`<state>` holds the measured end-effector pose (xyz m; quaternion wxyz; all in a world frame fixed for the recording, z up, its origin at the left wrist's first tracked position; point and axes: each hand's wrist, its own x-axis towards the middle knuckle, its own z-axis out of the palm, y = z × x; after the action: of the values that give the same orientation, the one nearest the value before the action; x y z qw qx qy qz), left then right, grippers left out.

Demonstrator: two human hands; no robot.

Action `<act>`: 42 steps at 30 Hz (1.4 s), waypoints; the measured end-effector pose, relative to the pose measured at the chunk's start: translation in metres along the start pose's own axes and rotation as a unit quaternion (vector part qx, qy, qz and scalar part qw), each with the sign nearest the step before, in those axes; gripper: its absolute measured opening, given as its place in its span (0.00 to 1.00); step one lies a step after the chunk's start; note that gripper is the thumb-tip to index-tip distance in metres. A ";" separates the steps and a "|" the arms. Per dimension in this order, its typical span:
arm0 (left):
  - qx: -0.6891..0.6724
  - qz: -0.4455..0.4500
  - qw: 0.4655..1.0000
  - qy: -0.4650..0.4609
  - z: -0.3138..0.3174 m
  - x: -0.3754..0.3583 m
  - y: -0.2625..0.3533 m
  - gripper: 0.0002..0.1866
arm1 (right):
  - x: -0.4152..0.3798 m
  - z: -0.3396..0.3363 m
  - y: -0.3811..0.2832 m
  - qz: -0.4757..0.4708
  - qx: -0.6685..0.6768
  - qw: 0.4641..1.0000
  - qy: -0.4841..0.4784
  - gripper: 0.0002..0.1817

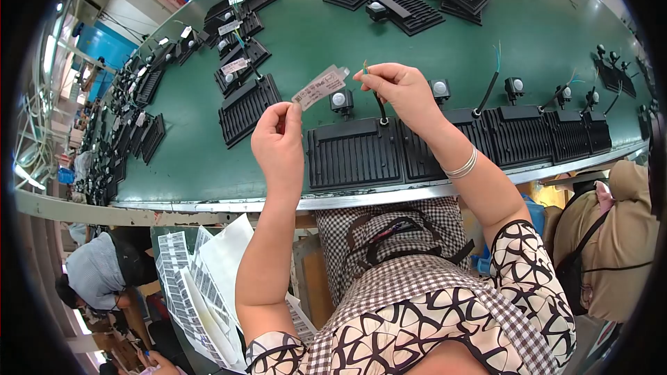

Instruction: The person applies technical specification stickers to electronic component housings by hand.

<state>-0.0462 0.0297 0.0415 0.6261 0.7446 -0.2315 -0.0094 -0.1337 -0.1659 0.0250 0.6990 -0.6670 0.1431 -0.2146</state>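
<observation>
Between the thumb and finger of my left hand (278,139) is one end of a printed label (322,88), a pale strip with dark text and a clear tip. My right hand (404,92) pinches the wire end of a short black cable (380,107), where thin coloured strands stick up. That cable rises from a black finned floodlight (354,157) lying on the green table (201,173) in front of me. A small motion sensor (340,101) with a white dome stands at its back edge, just below the label.
More floodlights (526,133) line the table's front edge to the right. Labelled ones (250,110) run along the left, others (410,10) lie at the back. Label sheets (182,281) sit below the edge at left. A person (97,271) is at lower left.
</observation>
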 end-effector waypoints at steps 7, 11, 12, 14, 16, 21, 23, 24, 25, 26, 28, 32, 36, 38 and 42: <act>0.070 0.050 0.996 -0.014 0.022 0.018 0.004 0.10 | -0.004 -0.006 -0.001 0.000 -0.021 1.000 0.001 0.13; 0.078 0.045 0.996 -0.020 0.028 0.017 0.012 0.09 | -0.005 -0.008 0.003 -0.005 -0.011 1.000 0.002 0.14; 0.079 0.037 0.996 -0.020 0.030 0.016 0.014 0.09 | -0.005 -0.008 0.006 -0.007 -0.010 1.000 0.003 0.14; 0.101 0.051 0.993 -0.024 0.030 0.016 0.013 0.09 | -0.005 -0.008 0.010 -0.006 -0.018 1.000 0.006 0.14; 0.123 0.064 0.990 -0.030 0.031 0.013 0.012 0.08 | -0.006 -0.009 0.013 -0.002 -0.038 0.999 0.012 0.15; 0.185 0.096 0.976 -0.058 0.035 0.003 0.005 0.07 | -0.014 -0.014 0.031 0.036 -0.026 0.999 0.005 0.16; 0.197 0.104 0.973 -0.061 0.038 -0.001 -0.003 0.07 | -0.018 -0.015 0.041 0.031 -0.013 0.999 0.008 0.17; 0.206 0.105 0.971 -0.065 0.040 -0.003 -0.006 0.07 | -0.019 -0.016 0.047 0.021 -0.010 1.000 0.013 0.17; 0.213 0.108 0.969 -0.070 0.042 -0.004 -0.009 0.07 | -0.020 -0.017 0.051 0.010 -0.008 1.000 0.017 0.18; 0.220 0.110 0.967 -0.070 0.043 -0.006 -0.012 0.07 | -0.022 -0.020 0.053 0.022 -0.035 0.999 0.020 0.19; 0.219 0.113 0.966 -0.073 0.047 -0.010 -0.017 0.07 | -0.026 -0.023 0.052 0.045 -0.089 0.995 0.022 0.20; 0.224 0.119 0.965 -0.072 0.048 -0.011 -0.027 0.07 | -0.031 -0.025 0.046 0.054 -0.102 0.993 0.011 0.22; 0.230 0.127 0.963 -0.061 0.044 -0.009 -0.032 0.07 | -0.029 -0.021 0.047 0.029 -0.008 0.999 0.013 0.22; 0.228 0.124 0.964 -0.058 0.040 -0.007 -0.035 0.07 | -0.026 -0.020 0.046 0.047 0.025 0.999 -0.005 0.22; 0.226 0.131 0.964 -0.057 0.037 -0.003 -0.038 0.07 | -0.010 -0.026 0.050 0.086 0.031 0.994 -0.052 0.20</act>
<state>-0.0474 0.0010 -0.0029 0.4233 0.8281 -0.3581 0.0830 -0.1496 -0.1825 -0.0274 0.7417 -0.6406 0.1564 -0.1228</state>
